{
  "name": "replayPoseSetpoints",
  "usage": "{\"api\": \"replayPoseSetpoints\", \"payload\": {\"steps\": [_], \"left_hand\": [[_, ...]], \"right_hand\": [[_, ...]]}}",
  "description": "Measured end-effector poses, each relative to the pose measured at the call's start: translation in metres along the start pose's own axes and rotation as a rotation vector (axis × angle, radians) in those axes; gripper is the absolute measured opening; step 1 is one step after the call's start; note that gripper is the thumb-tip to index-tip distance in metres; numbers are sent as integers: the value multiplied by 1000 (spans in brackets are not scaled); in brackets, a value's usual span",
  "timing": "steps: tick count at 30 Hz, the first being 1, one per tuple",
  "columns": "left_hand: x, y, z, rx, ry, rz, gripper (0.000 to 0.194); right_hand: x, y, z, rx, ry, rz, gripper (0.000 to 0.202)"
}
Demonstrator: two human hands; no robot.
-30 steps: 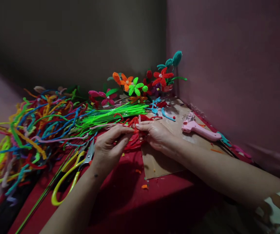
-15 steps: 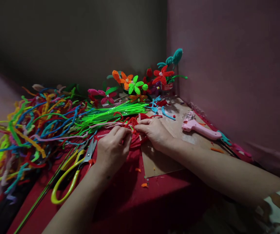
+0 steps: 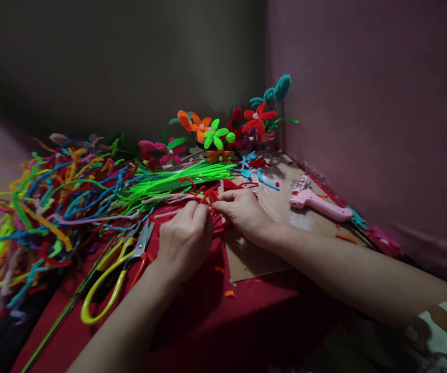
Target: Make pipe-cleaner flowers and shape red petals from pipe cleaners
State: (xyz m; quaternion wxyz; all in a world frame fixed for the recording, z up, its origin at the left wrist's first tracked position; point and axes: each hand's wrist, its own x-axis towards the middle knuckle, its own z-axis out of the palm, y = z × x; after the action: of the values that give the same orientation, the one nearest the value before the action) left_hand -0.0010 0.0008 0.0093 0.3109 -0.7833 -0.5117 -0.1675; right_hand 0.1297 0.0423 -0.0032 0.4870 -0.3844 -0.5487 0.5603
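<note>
Both hands meet over the left edge of a brown board (image 3: 247, 261), fingertips close together. My left hand (image 3: 186, 235) is closed, its knuckles toward me, on a red pipe cleaner (image 3: 210, 197). With thumb and forefinger my right hand (image 3: 249, 212) pinches the same red fuzzy piece from the other side. Its shape is partly hidden by the fingers. Just beyond them lie more red pipe cleaners and a bundle of bright green pipe cleaners (image 3: 184, 178). Scissors with yellow and red handles (image 3: 109, 295) rest left of my left hand.
A tangled heap of multicoloured pipe cleaners (image 3: 60, 191) covers the left side. Pipe-cleaner flowers (image 3: 215, 134) stand at the back by the wall. On the board sits a pink glue gun (image 3: 320, 204). Orange scraps (image 3: 229, 293) dot the red cloth (image 3: 192, 321).
My left hand has rolled inward, so its fingers are now more hidden and its knuckles face me. My right hand has shifted slightly left; both still hold the red piece.
</note>
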Motion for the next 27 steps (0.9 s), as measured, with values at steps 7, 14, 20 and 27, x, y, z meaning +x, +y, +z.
{"api": "replayPoseSetpoints", "payload": {"steps": [7,14,20,27], "left_hand": [[-2,6,-3,94,-36,96,21],[-2,7,-1,180,0,128,22],[-5,4,3,161,-15,121,23],[-7,11,1,198,-82,91,21]], "right_hand": [[3,5,-1,-129,1,-65,14],[3,5,-2,-171,-19,-99,18],[3,5,-3,-216,-56,-73,12],[1,4,-1,-374,-33,-162,15]]}}
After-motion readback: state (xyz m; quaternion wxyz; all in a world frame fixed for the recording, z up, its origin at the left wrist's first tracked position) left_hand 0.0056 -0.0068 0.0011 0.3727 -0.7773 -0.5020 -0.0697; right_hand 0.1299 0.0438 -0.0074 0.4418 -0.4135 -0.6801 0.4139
